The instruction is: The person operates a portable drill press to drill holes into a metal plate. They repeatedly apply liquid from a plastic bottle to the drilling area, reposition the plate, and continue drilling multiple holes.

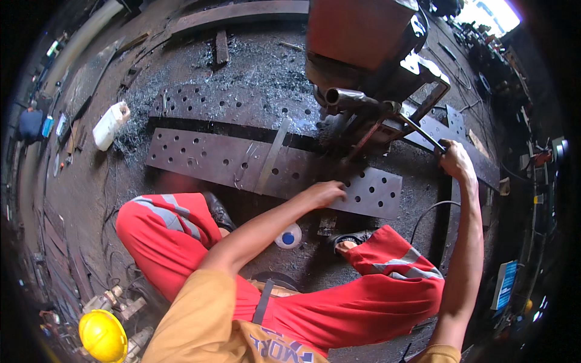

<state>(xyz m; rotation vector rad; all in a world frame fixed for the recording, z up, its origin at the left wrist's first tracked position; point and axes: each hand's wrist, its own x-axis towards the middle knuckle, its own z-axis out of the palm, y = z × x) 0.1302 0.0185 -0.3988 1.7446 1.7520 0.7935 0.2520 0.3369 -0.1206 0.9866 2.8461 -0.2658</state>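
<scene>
My right hand (pixel 457 161) is closed around the end of a metal lever rod (pixel 423 134) that sticks out from a red and dark drilling machine (pixel 366 36). On the near edge of a long steel plate with drilled holes (pixel 209 158), my left hand (pixel 325 193) rests with its fingers loosely bent; nothing shows in it. The machine stands over the plate's right part, and its lower end is in shadow. A flat metal strip (pixel 273 156) lies across the plate, left of my left hand.
Behind lies another drilled plate (pixel 242 103) among metal shavings. A white plastic jug (pixel 111 126) stands at the left, and a round white container with a blue centre (pixel 288 236) sits between my feet. A yellow hard hat (pixel 103 336) is at lower left. A cable (pixel 426 212) curves at right.
</scene>
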